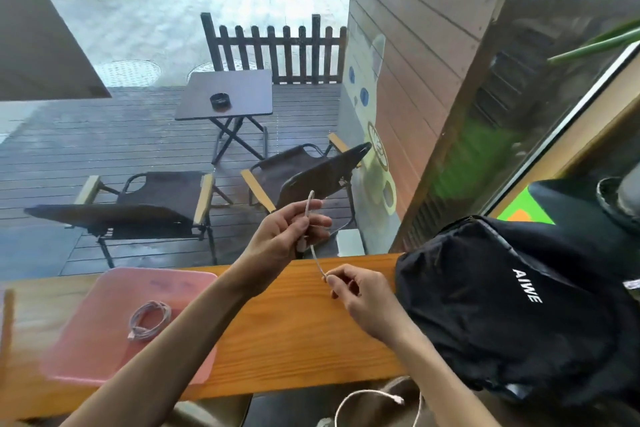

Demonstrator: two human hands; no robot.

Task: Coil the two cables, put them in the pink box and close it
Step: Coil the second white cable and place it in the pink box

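A pink box (86, 350) lies open and flat at the left of the wooden counter (294, 333). One coiled pinkish cable (149, 320) rests inside it. My left hand (287, 236) is raised above the counter's far edge and grips small loops of a second whitish cable (317, 258). My right hand (360, 295) pinches that same cable a short way down, over the counter. The cable's free end with its plug (398, 399) hangs in a loop below the counter's near edge.
A black bag (519, 315) marked AIWE fills the right end of the counter, close to my right hand. Beyond the window are two folding chairs (145, 204), a small table (225, 94) and a fence.
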